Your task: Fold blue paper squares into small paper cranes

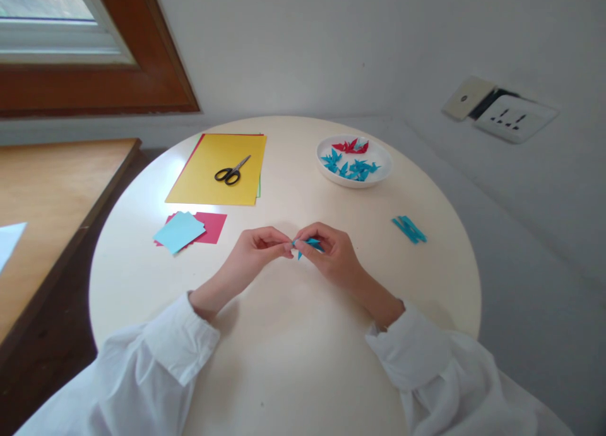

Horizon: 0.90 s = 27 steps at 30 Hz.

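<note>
Both my hands meet over the middle of the round white table [284, 360]. Between them is a small blue folded paper crane [312, 241], partly covered by fingers. My right hand [334, 250] pinches its body between thumb and fingers. At the crane's left tip, my left hand [255, 250] is closed in a pinch, thumb against forefinger. A white round dish [353, 182] beyond my right hand holds several blue paper cranes [360, 170] and some red ones [350, 147].
Black-handled scissors [231, 173] lie on yellow paper sheets [203, 171] at the back left. Nearer are light blue paper squares [180, 232] over pink-red squares [215, 228]. Several folded blue strips [409, 229] lie at right. A wooden table [61, 190] stands at far left; walls bound the back and right.
</note>
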Each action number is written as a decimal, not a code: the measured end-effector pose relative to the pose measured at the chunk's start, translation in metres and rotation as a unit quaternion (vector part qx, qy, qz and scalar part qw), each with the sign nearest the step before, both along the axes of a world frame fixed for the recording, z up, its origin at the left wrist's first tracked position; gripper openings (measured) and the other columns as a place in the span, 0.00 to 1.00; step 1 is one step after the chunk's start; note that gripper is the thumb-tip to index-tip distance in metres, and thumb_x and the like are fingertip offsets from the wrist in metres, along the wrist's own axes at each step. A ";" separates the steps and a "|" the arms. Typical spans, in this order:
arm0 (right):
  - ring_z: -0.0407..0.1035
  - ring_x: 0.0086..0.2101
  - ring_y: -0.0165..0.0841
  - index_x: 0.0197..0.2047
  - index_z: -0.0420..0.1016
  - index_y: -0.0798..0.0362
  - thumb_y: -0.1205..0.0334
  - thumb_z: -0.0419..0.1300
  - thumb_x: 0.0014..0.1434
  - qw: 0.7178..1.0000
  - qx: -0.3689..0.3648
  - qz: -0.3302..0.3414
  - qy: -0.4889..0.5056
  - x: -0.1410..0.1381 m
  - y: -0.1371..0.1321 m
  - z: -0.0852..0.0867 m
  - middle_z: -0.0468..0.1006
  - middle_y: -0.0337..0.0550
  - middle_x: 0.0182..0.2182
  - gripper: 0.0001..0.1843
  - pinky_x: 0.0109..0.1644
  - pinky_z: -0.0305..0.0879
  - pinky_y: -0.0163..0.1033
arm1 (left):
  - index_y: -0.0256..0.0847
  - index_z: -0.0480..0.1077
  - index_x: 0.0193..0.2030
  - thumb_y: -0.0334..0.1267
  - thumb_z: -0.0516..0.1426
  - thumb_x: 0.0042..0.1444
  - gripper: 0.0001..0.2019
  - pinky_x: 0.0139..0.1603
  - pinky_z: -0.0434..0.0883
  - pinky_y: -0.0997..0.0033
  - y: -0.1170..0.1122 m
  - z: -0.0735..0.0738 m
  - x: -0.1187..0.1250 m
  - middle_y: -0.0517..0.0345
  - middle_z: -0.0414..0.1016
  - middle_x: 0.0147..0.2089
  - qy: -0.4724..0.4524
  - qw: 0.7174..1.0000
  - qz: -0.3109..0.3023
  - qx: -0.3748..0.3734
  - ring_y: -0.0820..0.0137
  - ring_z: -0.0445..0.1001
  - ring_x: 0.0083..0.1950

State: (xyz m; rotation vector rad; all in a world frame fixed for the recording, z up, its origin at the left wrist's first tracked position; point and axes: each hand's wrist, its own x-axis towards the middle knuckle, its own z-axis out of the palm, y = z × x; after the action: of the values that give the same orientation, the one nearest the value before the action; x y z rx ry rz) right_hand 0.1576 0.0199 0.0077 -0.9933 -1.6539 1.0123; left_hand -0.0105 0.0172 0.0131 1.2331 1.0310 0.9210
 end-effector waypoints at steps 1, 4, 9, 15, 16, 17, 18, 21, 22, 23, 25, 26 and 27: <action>0.66 0.26 0.28 0.26 0.69 0.54 0.63 0.58 0.52 1.000 0.001 -0.003 -0.008 0.000 0.000 0.000 0.73 0.39 0.24 0.05 0.31 0.63 0.34 | 0.38 0.74 0.26 0.33 0.63 0.44 0.02 0.36 0.67 0.74 0.000 0.000 0.000 0.60 0.74 0.27 -0.019 1.000 -0.005 -0.019 0.74 0.72 0.31; 0.65 0.26 0.28 0.27 0.69 0.54 0.62 0.58 0.52 1.000 0.003 -0.005 -0.027 0.001 -0.001 0.001 0.72 0.38 0.24 0.05 0.30 0.61 0.34 | 0.37 0.74 0.27 0.33 0.63 0.45 0.02 0.38 0.69 0.73 -0.001 0.002 -0.001 0.59 0.75 0.26 -0.083 0.993 -0.024 -0.083 0.74 0.72 0.31; 0.64 0.25 0.27 0.27 0.70 0.54 0.62 0.57 0.52 0.998 0.006 -0.008 -0.064 0.002 -0.002 0.002 0.72 0.38 0.23 0.06 0.29 0.61 0.33 | 0.36 0.75 0.27 0.34 0.63 0.44 0.04 0.39 0.71 0.70 -0.001 0.007 -0.001 0.56 0.75 0.26 -0.116 0.983 -0.036 -0.138 0.73 0.73 0.30; 0.65 0.25 0.28 0.25 0.69 0.53 0.63 0.57 0.50 0.997 0.017 -0.019 -0.073 0.003 0.001 0.000 0.73 0.38 0.23 0.05 0.29 0.60 0.33 | 0.36 0.74 0.26 0.35 0.62 0.44 0.05 0.36 0.71 0.72 0.001 0.006 -0.003 0.57 0.74 0.25 -0.113 0.982 -0.026 -0.150 0.74 0.72 0.29; 0.65 0.25 0.28 0.25 0.69 0.53 0.63 0.57 0.50 0.997 0.015 -0.018 -0.072 0.003 0.001 0.000 0.73 0.38 0.23 0.05 0.29 0.61 0.33 | 0.36 0.74 0.26 0.35 0.63 0.44 0.05 0.36 0.71 0.73 0.001 0.006 -0.004 0.58 0.74 0.25 -0.110 0.982 -0.028 -0.150 0.74 0.72 0.29; 0.65 0.25 0.27 0.25 0.69 0.53 0.63 0.57 0.50 0.997 0.015 -0.017 -0.071 0.003 0.001 0.000 0.73 0.38 0.22 0.04 0.29 0.61 0.33 | 0.36 0.73 0.26 0.35 0.63 0.44 0.05 0.35 0.71 0.73 0.001 0.006 -0.004 0.58 0.73 0.25 -0.106 0.983 -0.031 -0.150 0.75 0.72 0.28; 0.65 0.24 0.27 0.25 0.69 0.53 0.64 0.57 0.50 0.997 0.017 -0.016 -0.070 0.003 0.001 0.001 0.73 0.38 0.22 0.04 0.29 0.60 0.33 | 0.36 0.73 0.26 0.36 0.63 0.44 0.05 0.35 0.70 0.74 0.001 0.007 -0.004 0.58 0.73 0.25 -0.100 0.983 -0.035 -0.149 0.75 0.72 0.28; 0.65 0.24 0.27 0.25 0.69 0.54 0.64 0.56 0.49 0.997 0.027 -0.017 -0.071 0.002 0.001 0.001 0.73 0.37 0.22 0.04 0.28 0.60 0.32 | 0.36 0.73 0.25 0.36 0.64 0.43 0.05 0.33 0.70 0.75 0.000 0.008 -0.004 0.59 0.73 0.25 -0.079 0.985 -0.041 -0.148 0.76 0.71 0.27; 0.65 0.24 0.27 0.25 0.69 0.54 0.64 0.56 0.49 0.997 0.030 -0.017 -0.073 0.002 0.000 0.002 0.73 0.37 0.22 0.04 0.28 0.61 0.32 | 0.36 0.73 0.25 0.35 0.64 0.42 0.05 0.33 0.69 0.75 0.000 0.008 -0.004 0.60 0.73 0.25 -0.071 0.986 -0.042 -0.145 0.76 0.71 0.27; 0.65 0.24 0.27 0.25 0.69 0.54 0.64 0.56 0.49 0.996 0.032 -0.017 -0.076 0.002 0.000 0.002 0.73 0.37 0.22 0.04 0.28 0.61 0.32 | 0.37 0.74 0.25 0.35 0.64 0.42 0.05 0.33 0.69 0.75 0.000 0.007 -0.004 0.60 0.73 0.25 -0.062 0.987 -0.042 -0.139 0.76 0.71 0.27; 0.66 0.24 0.27 0.24 0.69 0.53 0.64 0.57 0.49 0.996 0.036 -0.016 -0.079 0.002 0.000 0.001 0.73 0.37 0.22 0.04 0.28 0.61 0.32 | 0.37 0.74 0.25 0.33 0.64 0.41 0.04 0.33 0.69 0.75 0.000 0.006 -0.003 0.60 0.73 0.24 -0.046 0.990 -0.036 -0.126 0.76 0.71 0.27; 0.66 0.24 0.27 0.24 0.69 0.53 0.64 0.57 0.49 0.996 0.039 -0.015 -0.079 0.002 0.000 0.001 0.74 0.37 0.22 0.04 0.29 0.61 0.32 | 0.37 0.74 0.24 0.32 0.64 0.40 0.03 0.33 0.69 0.75 0.000 0.005 -0.003 0.60 0.74 0.24 -0.040 0.991 -0.032 -0.120 0.75 0.71 0.27; 0.66 0.25 0.27 0.25 0.69 0.53 0.65 0.57 0.49 0.996 0.043 -0.013 -0.078 0.002 0.000 0.001 0.74 0.38 0.22 0.04 0.29 0.61 0.32 | 0.37 0.75 0.24 0.32 0.64 0.40 0.03 0.32 0.69 0.75 0.001 0.004 -0.003 0.59 0.74 0.24 -0.034 0.992 -0.026 -0.115 0.75 0.72 0.27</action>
State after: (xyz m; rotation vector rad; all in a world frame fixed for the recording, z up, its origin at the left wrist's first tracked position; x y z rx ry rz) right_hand 0.1595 0.0199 0.0083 -1.0561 -1.7922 0.8556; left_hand -0.0137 0.0177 0.0172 1.0246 1.0152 0.7757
